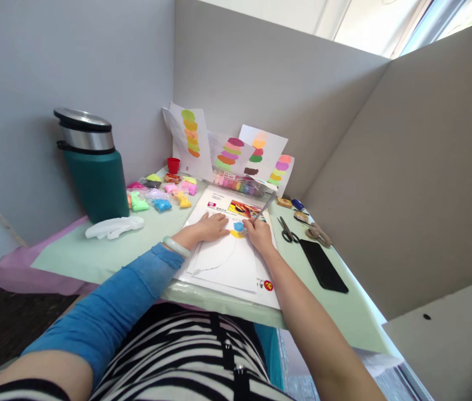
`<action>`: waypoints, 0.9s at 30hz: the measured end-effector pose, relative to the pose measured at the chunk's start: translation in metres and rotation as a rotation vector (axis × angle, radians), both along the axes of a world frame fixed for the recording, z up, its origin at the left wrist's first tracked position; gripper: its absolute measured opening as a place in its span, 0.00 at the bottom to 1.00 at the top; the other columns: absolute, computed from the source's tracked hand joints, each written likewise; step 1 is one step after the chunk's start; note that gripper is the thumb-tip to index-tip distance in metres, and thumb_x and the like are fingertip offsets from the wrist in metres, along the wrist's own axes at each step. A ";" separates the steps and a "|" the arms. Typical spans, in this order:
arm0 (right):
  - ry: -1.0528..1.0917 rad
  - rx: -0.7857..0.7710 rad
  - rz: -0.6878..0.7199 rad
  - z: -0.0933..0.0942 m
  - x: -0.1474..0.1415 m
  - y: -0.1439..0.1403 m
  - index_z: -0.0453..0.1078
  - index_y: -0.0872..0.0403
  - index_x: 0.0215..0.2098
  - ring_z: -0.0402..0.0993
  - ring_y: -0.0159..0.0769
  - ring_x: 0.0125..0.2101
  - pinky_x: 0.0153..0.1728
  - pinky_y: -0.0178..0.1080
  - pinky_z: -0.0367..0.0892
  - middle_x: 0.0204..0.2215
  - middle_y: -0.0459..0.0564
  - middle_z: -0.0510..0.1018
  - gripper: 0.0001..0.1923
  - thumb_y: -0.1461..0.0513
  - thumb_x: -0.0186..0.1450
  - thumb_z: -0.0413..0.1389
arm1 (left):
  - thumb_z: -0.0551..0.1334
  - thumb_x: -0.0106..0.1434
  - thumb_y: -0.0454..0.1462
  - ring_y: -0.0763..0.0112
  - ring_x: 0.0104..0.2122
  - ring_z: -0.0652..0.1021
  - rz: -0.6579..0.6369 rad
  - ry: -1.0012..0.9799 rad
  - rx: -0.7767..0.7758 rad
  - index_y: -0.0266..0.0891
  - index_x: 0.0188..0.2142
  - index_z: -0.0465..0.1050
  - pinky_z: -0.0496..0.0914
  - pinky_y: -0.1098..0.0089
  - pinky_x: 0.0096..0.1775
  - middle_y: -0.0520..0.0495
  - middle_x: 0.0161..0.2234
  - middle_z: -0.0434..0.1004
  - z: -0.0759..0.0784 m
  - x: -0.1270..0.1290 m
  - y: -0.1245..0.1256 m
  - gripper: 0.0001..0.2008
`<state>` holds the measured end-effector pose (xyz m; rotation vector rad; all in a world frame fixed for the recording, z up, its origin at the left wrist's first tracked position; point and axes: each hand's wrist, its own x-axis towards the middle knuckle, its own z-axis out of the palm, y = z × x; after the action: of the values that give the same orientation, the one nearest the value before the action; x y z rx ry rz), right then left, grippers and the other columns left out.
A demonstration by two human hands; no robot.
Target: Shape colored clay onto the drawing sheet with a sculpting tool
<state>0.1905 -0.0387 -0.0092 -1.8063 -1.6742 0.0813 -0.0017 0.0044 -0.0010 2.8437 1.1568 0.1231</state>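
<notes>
We see the left hand (211, 227) laid palm down on a white sheet of paper (219, 259), fingers open and lightly spread, with nothing in its grasp that we can make out. Its forearm comes in from the lower left in a blue sleeve (123, 301), with a pale bangle (176, 247) at the wrist. The right hand (258, 234), its forearm bare and reaching in from the lower right, is closed around a fork (266, 204). We see the handle slanting up and away, while the tines point down to the left at a yellow patch (236, 234) on the sheet; we cannot tell how hard they press. A blue patch (238, 226) sits just beyond the yellow one, between the two hands.

Farther back on the table (69, 253), we find small clear bags (161, 205) holding pink, green, blue and yellow lumps. Behind them stands a red cup (173, 165), whose inside we cannot see. A clear case (240, 184) holds rounded, many-coloured pieces. At the left, a teal bottle (96, 181) stands with its lid (82, 119) on, its contents hidden from us.
</notes>
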 end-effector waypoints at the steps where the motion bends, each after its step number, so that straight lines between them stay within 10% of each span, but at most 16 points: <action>1: -0.009 -0.002 -0.012 0.000 0.000 0.000 0.71 0.53 0.29 0.72 0.33 0.30 0.31 0.31 0.59 0.26 0.48 0.77 0.16 0.53 0.63 0.48 | 0.43 0.65 0.48 0.59 0.60 0.54 -0.002 -0.001 0.001 0.39 0.58 0.53 0.48 0.48 0.56 0.38 0.61 0.51 0.000 0.000 0.000 0.26; 27: -0.022 0.016 -0.057 -0.001 0.003 0.001 0.71 0.53 0.29 0.72 0.34 0.30 0.30 0.31 0.59 0.26 0.48 0.77 0.17 0.52 0.63 0.47 | 0.44 0.65 0.48 0.59 0.60 0.54 -0.001 -0.004 -0.003 0.40 0.58 0.54 0.48 0.48 0.56 0.38 0.61 0.52 0.003 0.000 -0.003 0.25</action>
<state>0.1939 -0.0380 -0.0102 -1.8476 -1.6328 0.0229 -0.0016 0.0019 0.0015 2.8405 1.1540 0.1265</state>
